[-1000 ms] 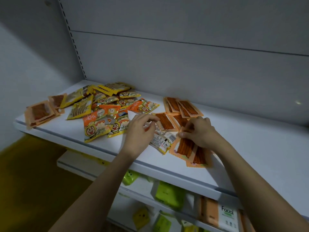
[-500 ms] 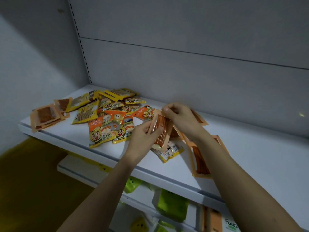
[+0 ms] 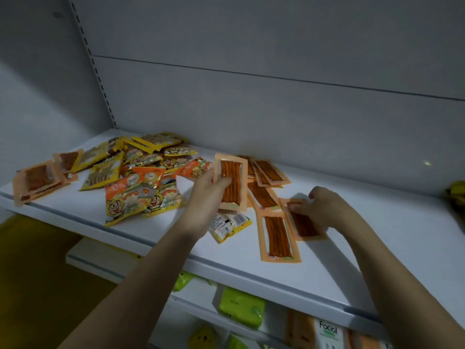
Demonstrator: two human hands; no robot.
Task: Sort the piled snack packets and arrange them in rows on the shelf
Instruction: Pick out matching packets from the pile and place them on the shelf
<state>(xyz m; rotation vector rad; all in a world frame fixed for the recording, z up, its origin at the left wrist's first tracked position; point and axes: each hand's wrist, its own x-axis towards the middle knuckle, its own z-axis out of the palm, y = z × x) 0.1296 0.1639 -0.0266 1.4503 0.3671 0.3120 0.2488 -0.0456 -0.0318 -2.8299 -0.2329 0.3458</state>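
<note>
The left hand (image 3: 210, 188) is gripping an orange strip packet (image 3: 230, 186) and holding it upright just above the shelf (image 3: 377, 253), near the right edge of the pile (image 3: 141, 175) of yellow and orange packets lying at the far left. The right hand (image 3: 324, 209) is pinching another strip packet (image 3: 303, 222) lying flat on the shelf, just beside a third strip packet (image 3: 278, 236) to its left. More strip packets (image 3: 268, 171) are lying overlapped farther back by the wall.
</note>
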